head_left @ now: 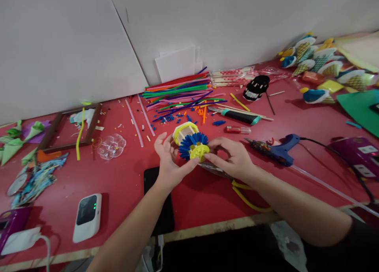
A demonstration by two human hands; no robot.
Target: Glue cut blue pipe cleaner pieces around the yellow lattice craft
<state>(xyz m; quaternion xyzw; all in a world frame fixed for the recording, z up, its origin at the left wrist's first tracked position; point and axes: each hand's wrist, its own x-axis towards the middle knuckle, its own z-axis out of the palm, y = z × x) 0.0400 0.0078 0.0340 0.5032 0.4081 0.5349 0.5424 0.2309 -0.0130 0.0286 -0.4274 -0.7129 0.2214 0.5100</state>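
A small craft model [193, 141] made of a blue ridged ring between two yellow round ends is held up over the red table in both hands. My left hand [173, 161] wraps around its left side, the thumb pressing against the nearer yellow disc. From the right, my right hand [233, 157] pinches the edge of that same disc with thumb and fingertips. Pale sticks show between the blue ring and the farther yellow end. Directly beneath the hands lie scissors [251, 203] with yellow handles, their blades partly covered by the right hand.
Behind the hands are coloured pipe cleaners [177, 90], a utility knife [241, 116] and a red screwdriver [237, 130]. At right lies a glue gun [278, 151] with its cord. A phone [164, 212], white device [87, 216] and clear flower-shaped tray [111, 147] are at left.
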